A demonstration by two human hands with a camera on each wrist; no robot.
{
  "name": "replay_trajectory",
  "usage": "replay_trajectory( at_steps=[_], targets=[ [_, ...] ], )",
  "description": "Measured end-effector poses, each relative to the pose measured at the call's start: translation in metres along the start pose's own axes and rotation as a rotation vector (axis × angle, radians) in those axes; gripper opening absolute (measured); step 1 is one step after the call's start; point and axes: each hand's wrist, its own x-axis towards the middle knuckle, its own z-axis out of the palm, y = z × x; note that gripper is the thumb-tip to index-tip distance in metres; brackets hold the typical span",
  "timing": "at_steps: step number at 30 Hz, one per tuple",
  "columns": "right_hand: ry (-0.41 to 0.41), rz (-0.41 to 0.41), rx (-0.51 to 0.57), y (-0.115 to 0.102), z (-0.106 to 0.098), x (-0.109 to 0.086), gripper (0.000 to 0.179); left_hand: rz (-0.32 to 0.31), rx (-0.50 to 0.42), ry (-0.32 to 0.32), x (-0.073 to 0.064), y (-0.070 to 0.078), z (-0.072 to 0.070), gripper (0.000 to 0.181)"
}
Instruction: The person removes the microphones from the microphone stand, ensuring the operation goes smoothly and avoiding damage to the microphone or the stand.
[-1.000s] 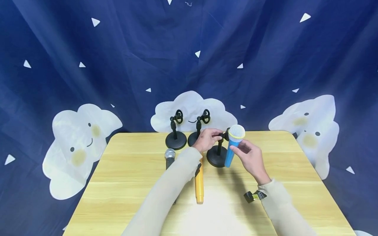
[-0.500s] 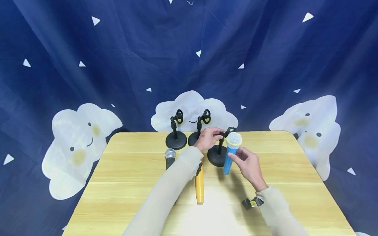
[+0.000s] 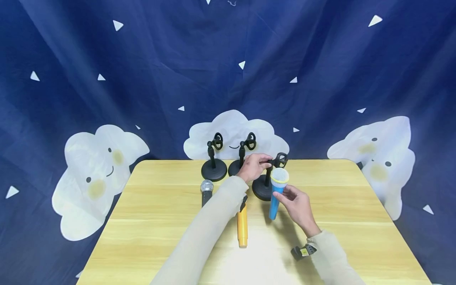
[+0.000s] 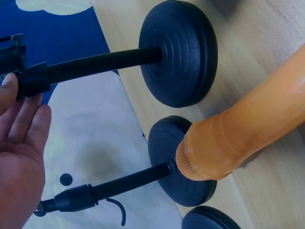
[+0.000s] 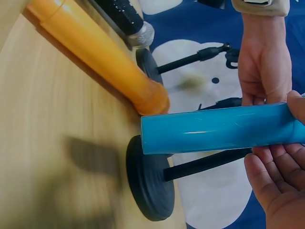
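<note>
My right hand [image 3: 299, 206] pinches a blue microphone [image 3: 274, 206] with a white mesh head and yellow ring, held head-up above the table. It hangs in front of the nearest black microphone stand [image 3: 261, 190], below and apart from that stand's clip [image 3: 281, 160]. With thumb and fingers my left hand [image 3: 251, 168] grips the joint at the top of this stand; the left wrist view shows the thumb [image 4: 6, 93] on it. Under my left forearm lies an orange microphone [image 3: 242, 229], its head hidden in the head view.
Two more black stands, a left stand [image 3: 213, 170] and a middle stand [image 3: 234, 168], stand at the table's back edge with clips unfilled. A black microphone [image 3: 206, 194] with a silver head lies left of the orange one, partly behind my sleeve. A blue cloud-print curtain [image 3: 160, 79] hangs behind the table [image 3: 149, 221].
The blue microphone has moved down and towards me, away from the clip, which now shows fully. My left hand has stayed on the stand.
</note>
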Motion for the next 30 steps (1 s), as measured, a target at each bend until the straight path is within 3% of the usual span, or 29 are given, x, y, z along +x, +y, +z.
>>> replay_trajectory(
  at_steps=[15, 25, 30],
  targets=[
    [-0.007, 0.03, -0.009, 0.0055, 0.0041, -0.0012, 0.033, 0.024, -0.005, 0.014, 0.0048, -0.0015, 0.0028, 0.029],
    [-0.008, 0.05, 0.0, 0.0094, 0.0086, -0.0025, 0.035, -0.023, -0.039, 0.027, 0.0059, 0.0003, 0.0042, 0.029],
    [-0.006, 0.064, 0.014, 0.0101, 0.0098, -0.0024, 0.035, -0.015, -0.045, 0.041, 0.0094, 0.0014, 0.0056, 0.028]
  ],
)
